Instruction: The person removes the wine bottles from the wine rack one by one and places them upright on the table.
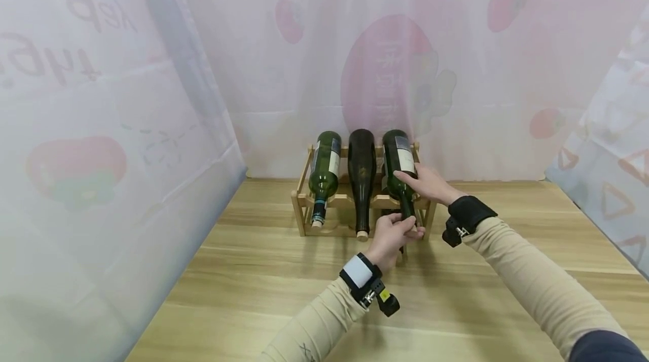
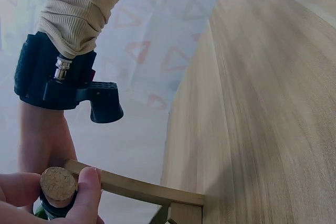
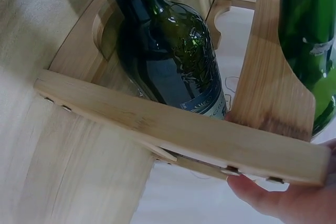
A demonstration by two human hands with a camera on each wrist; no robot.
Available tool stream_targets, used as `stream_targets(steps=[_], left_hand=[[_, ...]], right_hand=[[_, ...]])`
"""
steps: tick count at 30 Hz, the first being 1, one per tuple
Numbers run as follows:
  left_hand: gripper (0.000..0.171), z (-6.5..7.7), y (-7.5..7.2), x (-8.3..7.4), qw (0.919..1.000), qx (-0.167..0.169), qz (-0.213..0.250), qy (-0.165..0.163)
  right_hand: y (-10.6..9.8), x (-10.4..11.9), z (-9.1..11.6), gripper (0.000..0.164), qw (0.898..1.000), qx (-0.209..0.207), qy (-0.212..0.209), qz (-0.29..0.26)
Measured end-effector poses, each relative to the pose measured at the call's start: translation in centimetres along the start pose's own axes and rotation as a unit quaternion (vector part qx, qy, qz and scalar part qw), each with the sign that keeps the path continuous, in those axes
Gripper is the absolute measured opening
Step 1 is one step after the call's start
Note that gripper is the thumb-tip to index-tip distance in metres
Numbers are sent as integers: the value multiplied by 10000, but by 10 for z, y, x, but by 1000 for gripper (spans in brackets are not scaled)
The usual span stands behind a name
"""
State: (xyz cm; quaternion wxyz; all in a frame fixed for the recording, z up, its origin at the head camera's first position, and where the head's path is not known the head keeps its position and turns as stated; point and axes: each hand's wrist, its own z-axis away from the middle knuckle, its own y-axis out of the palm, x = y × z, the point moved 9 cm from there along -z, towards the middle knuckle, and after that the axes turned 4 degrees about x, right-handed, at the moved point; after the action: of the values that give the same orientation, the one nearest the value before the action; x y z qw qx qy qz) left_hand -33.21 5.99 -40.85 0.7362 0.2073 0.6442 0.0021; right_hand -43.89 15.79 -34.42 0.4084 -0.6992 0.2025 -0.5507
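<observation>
A green wine bottle with a pale label lies in the right place of a wooden wine rack's top tier, its neck toward me. My left hand pinches its neck near the cork between thumb and finger. My right hand grips the same bottle's body from the right, thumb across the top; its other fingers are partly hidden. Beside it lie a dark bottle in the middle and another green bottle at the left. In the right wrist view, a lower bottle rests beneath the held one.
The wooden wine rack stands toward the back of the wood-grain table. Printed pale curtains hang behind and at both sides. The rack's side rail runs close under my right hand.
</observation>
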Motion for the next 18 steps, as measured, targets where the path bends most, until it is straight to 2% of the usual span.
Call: stream_targets(steps=[5,18], left_hand=[[27,-3,0,1,9999,-66,120,-18],[27,-8,5,-1,9998,13,184,31]], right_hand=[[0,-1,-1,55,9999,-35,-65,-107],[-1,-7,3,58,9997,15,-3,-244]])
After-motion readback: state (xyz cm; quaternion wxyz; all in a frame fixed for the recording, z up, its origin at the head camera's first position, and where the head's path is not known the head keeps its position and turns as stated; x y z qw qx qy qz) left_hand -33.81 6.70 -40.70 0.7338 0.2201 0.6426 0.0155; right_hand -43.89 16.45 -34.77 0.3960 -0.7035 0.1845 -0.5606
